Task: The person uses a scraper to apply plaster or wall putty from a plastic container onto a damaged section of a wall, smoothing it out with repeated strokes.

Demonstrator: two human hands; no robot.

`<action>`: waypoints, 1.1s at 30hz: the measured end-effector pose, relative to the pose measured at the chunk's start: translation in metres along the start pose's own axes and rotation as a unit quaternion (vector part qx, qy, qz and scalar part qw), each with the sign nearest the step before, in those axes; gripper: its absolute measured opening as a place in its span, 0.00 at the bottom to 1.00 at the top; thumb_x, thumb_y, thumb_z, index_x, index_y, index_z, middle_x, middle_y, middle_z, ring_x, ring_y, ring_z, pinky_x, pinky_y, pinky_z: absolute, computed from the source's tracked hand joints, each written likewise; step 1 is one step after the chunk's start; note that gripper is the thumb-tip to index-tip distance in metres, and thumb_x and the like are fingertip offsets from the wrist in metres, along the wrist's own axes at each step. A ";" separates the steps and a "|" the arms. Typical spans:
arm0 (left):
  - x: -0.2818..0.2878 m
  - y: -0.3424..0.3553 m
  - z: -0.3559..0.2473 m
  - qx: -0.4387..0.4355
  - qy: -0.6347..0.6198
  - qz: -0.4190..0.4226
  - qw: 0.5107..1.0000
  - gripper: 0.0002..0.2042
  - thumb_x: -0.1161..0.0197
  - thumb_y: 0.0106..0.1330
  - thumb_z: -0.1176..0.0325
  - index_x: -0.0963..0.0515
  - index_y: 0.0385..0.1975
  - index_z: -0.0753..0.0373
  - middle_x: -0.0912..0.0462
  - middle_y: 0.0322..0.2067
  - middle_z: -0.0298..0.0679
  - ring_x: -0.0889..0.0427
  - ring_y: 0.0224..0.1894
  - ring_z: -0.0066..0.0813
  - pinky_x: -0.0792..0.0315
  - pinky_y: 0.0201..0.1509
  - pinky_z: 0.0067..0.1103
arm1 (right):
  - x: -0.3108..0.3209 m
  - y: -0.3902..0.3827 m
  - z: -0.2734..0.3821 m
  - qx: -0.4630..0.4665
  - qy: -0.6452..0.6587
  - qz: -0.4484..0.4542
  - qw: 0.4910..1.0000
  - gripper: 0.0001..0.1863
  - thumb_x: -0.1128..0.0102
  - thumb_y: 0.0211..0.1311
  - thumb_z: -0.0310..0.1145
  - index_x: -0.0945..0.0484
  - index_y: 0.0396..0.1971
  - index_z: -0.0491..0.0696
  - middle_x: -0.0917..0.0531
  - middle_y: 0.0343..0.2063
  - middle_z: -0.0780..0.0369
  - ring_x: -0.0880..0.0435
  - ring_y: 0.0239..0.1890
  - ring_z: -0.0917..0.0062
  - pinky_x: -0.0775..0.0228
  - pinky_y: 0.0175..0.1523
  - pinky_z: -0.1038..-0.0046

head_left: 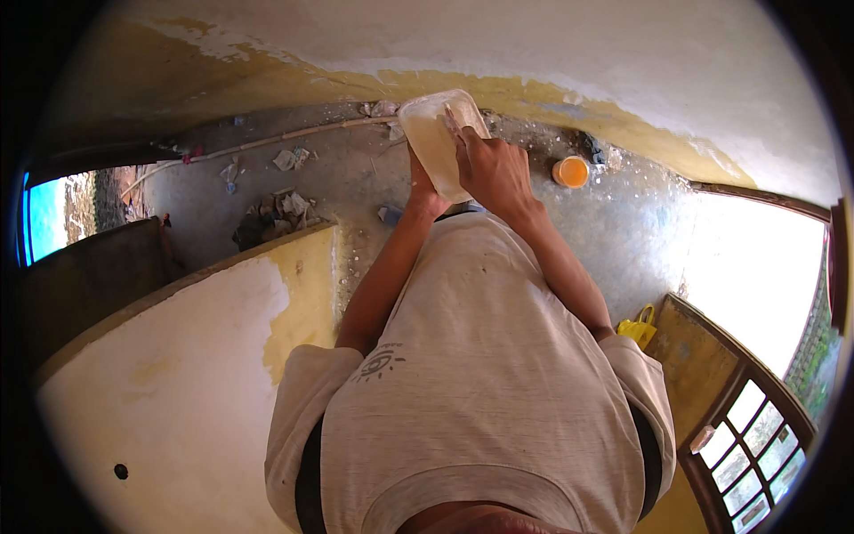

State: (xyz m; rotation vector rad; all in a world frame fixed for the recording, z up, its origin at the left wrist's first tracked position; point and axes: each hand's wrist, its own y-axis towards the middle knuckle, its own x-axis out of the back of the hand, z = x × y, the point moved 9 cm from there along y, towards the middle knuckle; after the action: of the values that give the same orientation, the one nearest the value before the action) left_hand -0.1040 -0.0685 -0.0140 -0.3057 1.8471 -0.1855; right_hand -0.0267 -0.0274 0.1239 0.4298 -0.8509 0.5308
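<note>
A pale, translucent shallow tub [425, 133] with rounded corners is held out in front of me, tilted so its inside shows. My left hand [425, 190] grips it from below and along its left side; most of those fingers are hidden behind it. Over the tub's right edge, my right hand [498, 173] is closed on a small thin tool [451, 116] that reaches into the tub. Fingers cover much of this tool, and its exact kind cannot be made out. Whitish residue coats the inside of the tub.
Ahead stands a wall [551, 53] with patchy white and yellow paint. On the debris-strewn floor are a container of orange contents [570, 172], a long pole [267, 141] and crumpled scraps [276, 214]. A low partition [205, 329] is at left; a yellow bag [638, 327] and bright doorway [752, 267] are right.
</note>
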 end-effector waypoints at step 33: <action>-0.006 0.007 -0.009 0.009 -0.026 0.077 0.997 0.28 0.57 0.75 0.41 0.32 0.67 0.52 0.25 0.62 0.36 0.25 0.63 0.38 0.30 0.68 0.41 | 0.010 0.020 0.008 0.005 0.006 0.009 1.000 0.09 0.44 0.66 0.33 0.23 0.34 0.42 0.20 0.17 0.47 0.20 0.18 0.49 0.25 0.28 0.53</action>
State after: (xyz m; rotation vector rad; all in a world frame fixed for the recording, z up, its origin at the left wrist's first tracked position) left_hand -0.1118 -0.0604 -0.0079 -0.1538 1.8085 -0.0861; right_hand -0.0379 -0.0131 0.1390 0.4279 -0.8415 0.5539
